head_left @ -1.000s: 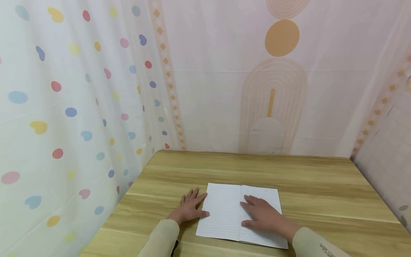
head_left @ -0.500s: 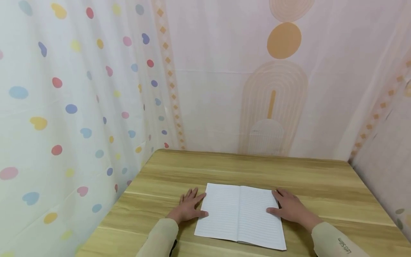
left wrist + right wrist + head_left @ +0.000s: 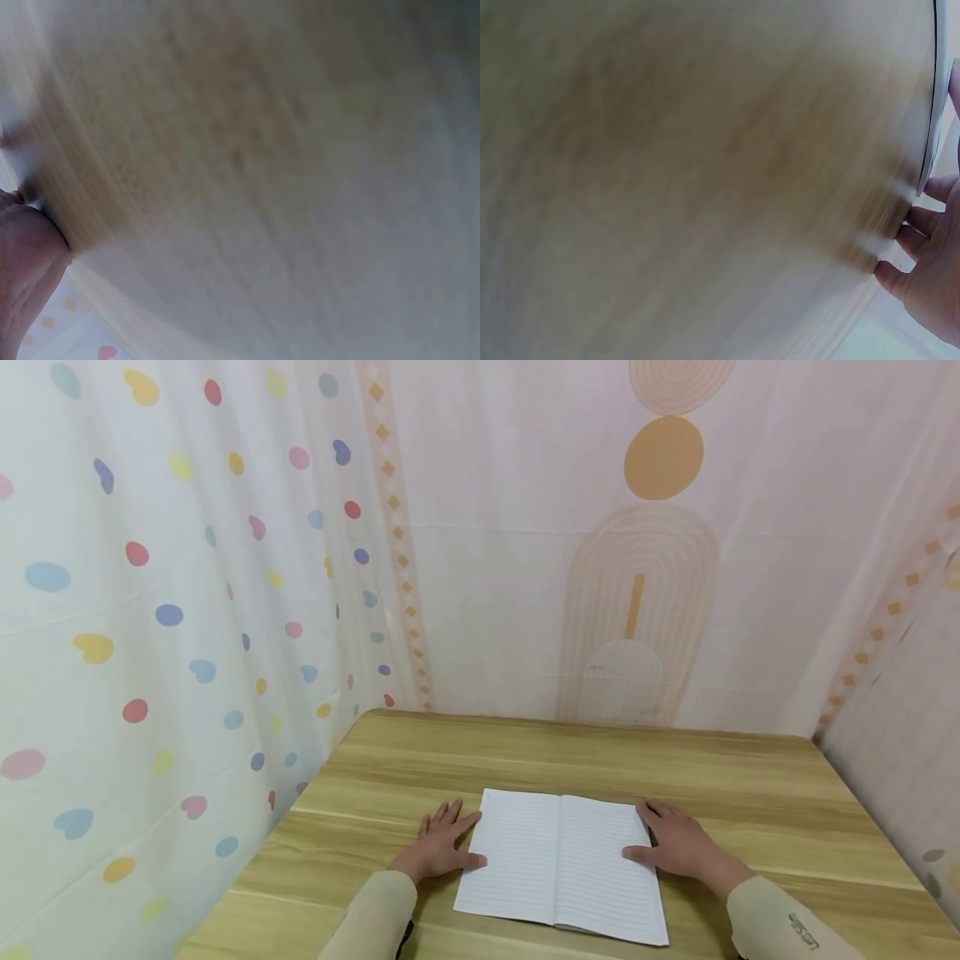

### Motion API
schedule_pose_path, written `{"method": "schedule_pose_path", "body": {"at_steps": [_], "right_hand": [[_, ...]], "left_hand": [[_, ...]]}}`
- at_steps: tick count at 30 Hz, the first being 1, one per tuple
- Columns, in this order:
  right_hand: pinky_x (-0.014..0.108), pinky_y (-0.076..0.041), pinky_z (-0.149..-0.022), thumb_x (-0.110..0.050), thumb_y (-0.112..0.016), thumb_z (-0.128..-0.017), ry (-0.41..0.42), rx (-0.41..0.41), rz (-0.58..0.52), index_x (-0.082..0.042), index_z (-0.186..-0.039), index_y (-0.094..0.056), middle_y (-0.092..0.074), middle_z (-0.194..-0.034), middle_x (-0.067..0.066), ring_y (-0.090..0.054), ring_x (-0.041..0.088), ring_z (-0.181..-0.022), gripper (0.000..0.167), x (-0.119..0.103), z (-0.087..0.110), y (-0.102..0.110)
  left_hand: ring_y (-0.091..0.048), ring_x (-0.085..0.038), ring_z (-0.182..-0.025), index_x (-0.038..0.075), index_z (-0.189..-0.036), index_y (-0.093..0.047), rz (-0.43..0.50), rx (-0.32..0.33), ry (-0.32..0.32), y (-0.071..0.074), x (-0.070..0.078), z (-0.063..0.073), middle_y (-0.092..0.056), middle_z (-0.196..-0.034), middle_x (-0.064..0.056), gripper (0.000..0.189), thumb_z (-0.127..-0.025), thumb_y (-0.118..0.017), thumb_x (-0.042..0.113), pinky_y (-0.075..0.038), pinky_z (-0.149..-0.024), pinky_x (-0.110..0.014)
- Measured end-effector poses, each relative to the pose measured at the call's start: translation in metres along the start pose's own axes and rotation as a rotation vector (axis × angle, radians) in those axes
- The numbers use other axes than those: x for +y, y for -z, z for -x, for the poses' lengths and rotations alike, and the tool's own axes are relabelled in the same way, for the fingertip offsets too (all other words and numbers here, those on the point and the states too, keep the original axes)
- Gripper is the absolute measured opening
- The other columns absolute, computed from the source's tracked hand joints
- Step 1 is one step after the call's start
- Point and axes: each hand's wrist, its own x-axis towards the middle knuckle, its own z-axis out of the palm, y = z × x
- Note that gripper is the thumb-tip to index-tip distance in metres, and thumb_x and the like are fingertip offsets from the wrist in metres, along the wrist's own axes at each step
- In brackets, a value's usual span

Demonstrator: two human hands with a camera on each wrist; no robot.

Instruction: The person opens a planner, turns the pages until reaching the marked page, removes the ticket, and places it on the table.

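Note:
An open notebook (image 3: 519, 858) with ruled white pages lies flat on the wooden table, its fold running down the middle. My left hand (image 3: 439, 850) rests at the notebook's left edge, fingers spread on the wood, thumb tip over the page margin. Across from it, my right hand (image 3: 681, 845) lies at the right edge with its thumb on the page and fingers by the upper right corner. In the right wrist view the fingertips of the right hand (image 3: 934, 277) touch the tabletop beside the notebook's thin edge (image 3: 936, 97). Only part of the left hand (image 3: 30, 262) shows in the left wrist view.
The wood-grain table (image 3: 585, 750) extends behind and to both sides of the notebook. A dotted curtain (image 3: 187, 693) hangs along the left, and a pale curtain (image 3: 495, 610) with arch patterns stands behind the table's far edge.
My right hand has moved right, from the middle of the right page to the notebook's right edge, and stays there since half a second ago. The left hand has kept its place.

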Motion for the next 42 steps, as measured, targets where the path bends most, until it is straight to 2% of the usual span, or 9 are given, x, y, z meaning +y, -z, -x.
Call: {"method": "schedule_pose_path", "body": {"at_steps": [13,17,22,26,30,33,36,39,42], "right_hand": [[0.07,-0.031,-0.101,-0.061,-0.066,-0.086,0.0,0.014,0.001,0.004,-0.141,-0.05,-0.04,-0.143,0.036,-0.037,0.056,-0.131,0.086,0.005,-0.005,-0.009],[0.07,-0.031,-0.101,-0.057,-0.069,-0.086,0.006,0.03,-0.013,0.0,-0.138,-0.056,-0.042,-0.142,0.036,-0.038,0.055,-0.131,0.079,0.005,-0.005,-0.011],[0.07,-0.03,-0.102,-0.047,-0.075,-0.085,0.033,0.097,-0.052,0.0,-0.128,-0.064,-0.049,-0.137,0.032,-0.042,0.053,-0.128,0.064,-0.001,-0.006,-0.012],[0.064,-0.037,-0.102,-0.035,-0.076,-0.087,0.012,0.152,-0.201,0.002,-0.126,-0.065,-0.058,-0.131,0.026,-0.051,0.048,-0.123,0.055,-0.01,-0.008,-0.008],[0.045,-0.05,-0.086,-0.03,-0.072,-0.092,-0.082,0.144,-0.416,0.002,-0.134,-0.059,-0.066,-0.114,0.014,-0.06,0.031,-0.103,0.055,-0.021,-0.012,0.002],[0.032,-0.044,-0.068,-0.024,-0.069,-0.094,-0.145,0.123,-0.551,0.004,-0.14,-0.052,-0.058,-0.094,0.007,-0.051,0.021,-0.084,0.057,-0.028,-0.014,0.01],[0.029,-0.043,-0.063,-0.016,-0.066,-0.096,-0.159,0.12,-0.656,0.007,-0.145,-0.043,-0.052,-0.085,0.006,-0.049,0.02,-0.077,0.059,-0.034,-0.015,0.017],[0.029,-0.05,-0.068,-0.01,-0.063,-0.097,-0.151,0.135,-0.739,0.007,-0.149,-0.034,-0.06,-0.09,0.007,-0.056,0.019,-0.08,0.063,-0.039,-0.018,0.02],[0.032,-0.055,-0.075,-0.008,-0.062,-0.097,-0.128,0.167,-0.797,0.008,-0.151,-0.029,-0.067,-0.103,0.016,-0.063,0.021,-0.086,0.065,-0.045,-0.021,0.023]], "left_hand": [[0.0,-0.045,-0.148,0.011,-0.154,-0.038,0.007,0.006,-0.002,0.001,0.0,0.003,-0.009,-0.162,-0.025,0.082,-0.088,-0.072,0.046,0.003,-0.114,-0.065],[0.0,-0.045,-0.148,0.011,-0.154,-0.038,0.007,0.005,0.0,0.001,0.0,0.003,-0.009,-0.162,-0.025,0.082,-0.088,-0.072,0.047,0.003,-0.114,-0.064],[0.0,-0.045,-0.148,0.011,-0.154,-0.038,0.0,0.0,0.002,0.0,0.0,0.002,-0.009,-0.162,-0.025,0.082,-0.088,-0.072,0.047,0.003,-0.114,-0.065],[0.001,-0.045,-0.148,0.011,-0.154,-0.038,0.001,0.001,0.001,0.001,0.001,0.002,-0.008,-0.163,-0.025,0.083,-0.088,-0.072,0.047,0.003,-0.114,-0.065],[0.001,-0.045,-0.148,0.011,-0.154,-0.038,0.0,0.003,-0.002,0.001,0.001,0.0,-0.008,-0.163,-0.025,0.082,-0.088,-0.072,0.047,0.004,-0.114,-0.065],[0.001,-0.045,-0.148,0.011,-0.154,-0.038,-0.005,0.005,-0.002,0.001,0.001,0.0,-0.009,-0.162,-0.025,0.082,-0.088,-0.072,0.047,0.003,-0.114,-0.064],[0.0,-0.045,-0.148,0.011,-0.153,-0.038,-0.006,0.006,0.0,0.002,0.002,0.0,-0.009,-0.162,-0.025,0.082,-0.088,-0.072,0.047,0.003,-0.114,-0.064],[0.0,-0.045,-0.148,0.011,-0.153,-0.039,-0.007,0.008,0.002,0.001,0.002,0.001,-0.01,-0.162,-0.025,0.081,-0.088,-0.072,0.046,0.003,-0.114,-0.064],[0.0,-0.045,-0.148,0.011,-0.153,-0.039,-0.007,0.007,0.002,0.001,0.002,0.001,-0.01,-0.162,-0.025,0.082,-0.088,-0.072,0.046,0.003,-0.114,-0.064]]}}
